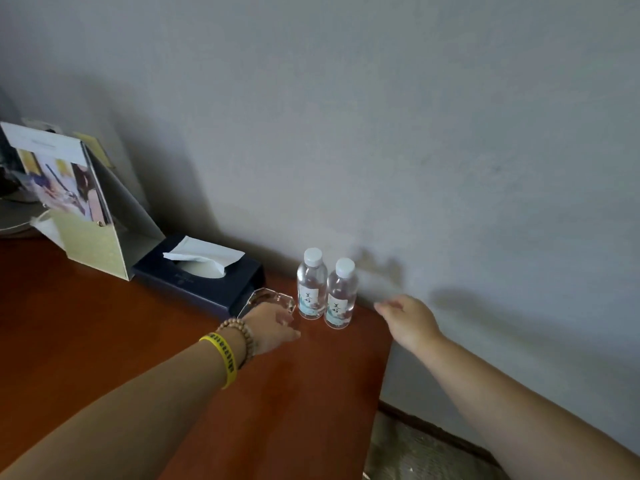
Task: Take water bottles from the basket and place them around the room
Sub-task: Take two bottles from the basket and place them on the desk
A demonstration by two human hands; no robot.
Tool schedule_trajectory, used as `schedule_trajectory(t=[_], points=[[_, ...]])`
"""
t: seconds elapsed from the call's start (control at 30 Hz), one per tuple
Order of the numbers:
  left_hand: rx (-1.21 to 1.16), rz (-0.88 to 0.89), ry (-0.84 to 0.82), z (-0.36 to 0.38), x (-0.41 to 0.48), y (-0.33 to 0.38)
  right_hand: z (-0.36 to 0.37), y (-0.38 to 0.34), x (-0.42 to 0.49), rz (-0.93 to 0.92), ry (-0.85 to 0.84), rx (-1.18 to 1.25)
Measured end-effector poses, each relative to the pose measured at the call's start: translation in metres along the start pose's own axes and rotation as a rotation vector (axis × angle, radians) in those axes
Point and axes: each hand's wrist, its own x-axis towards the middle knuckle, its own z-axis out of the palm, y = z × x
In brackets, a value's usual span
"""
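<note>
Two small clear water bottles with white caps stand upright side by side on the reddish-brown wooden table [104, 341], close to the wall: the left bottle [311, 284] and the right bottle [341, 294]. My left hand [272, 327], with a bead bracelet and a yellow wristband, hovers just left of the bottles over a glass ashtray [266, 299] and holds nothing. My right hand [410, 322] floats to the right of the bottles near the table's right edge, fingers loose and empty. No basket is in view.
A dark tissue box [201, 277] lies left of the ashtray. Behind it stands a cream brochure holder [90, 216] with leaflets. The table ends at its right edge [384, 368], with patterned carpet [415, 452] below. A grey wall [381, 133] backs the table.
</note>
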Motion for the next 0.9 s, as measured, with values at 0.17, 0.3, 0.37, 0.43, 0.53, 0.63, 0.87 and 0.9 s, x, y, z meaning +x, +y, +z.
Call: schedule_trajectory(t=[0.17, 0.3, 0.37, 0.43, 0.53, 0.63, 0.87, 0.9], points=[[0.321, 0.173, -0.054, 0.036, -0.022, 0.048, -0.011, 0.025, -0.050, 0.023, -0.322, -0.245], [0.452, 0.249, -0.085, 0.057, -0.042, 0.098, -0.054, 0.046, -0.086, 0.018, -0.302, -0.370], [0.556, 0.316, -0.117, 0.073, -0.056, 0.126, -0.081, 0.062, -0.107, 0.038, -0.255, -0.379], [0.616, 0.380, -0.123, 0.095, -0.075, 0.156, -0.111, 0.083, -0.131, 0.072, -0.210, -0.338], [0.692, 0.534, -0.176, 0.140, -0.109, 0.207, -0.155, 0.124, -0.175, 0.130, -0.154, -0.265], [0.707, 0.605, -0.240, 0.204, -0.148, 0.259, -0.196, 0.175, -0.230, 0.193, -0.098, -0.219], [0.807, 0.812, -0.437, 0.379, -0.252, 0.354, -0.285, 0.315, -0.377, 0.372, 0.090, -0.189], [0.814, 0.845, -0.457, 0.403, -0.266, 0.366, -0.295, 0.334, -0.398, 0.401, 0.113, -0.177]])
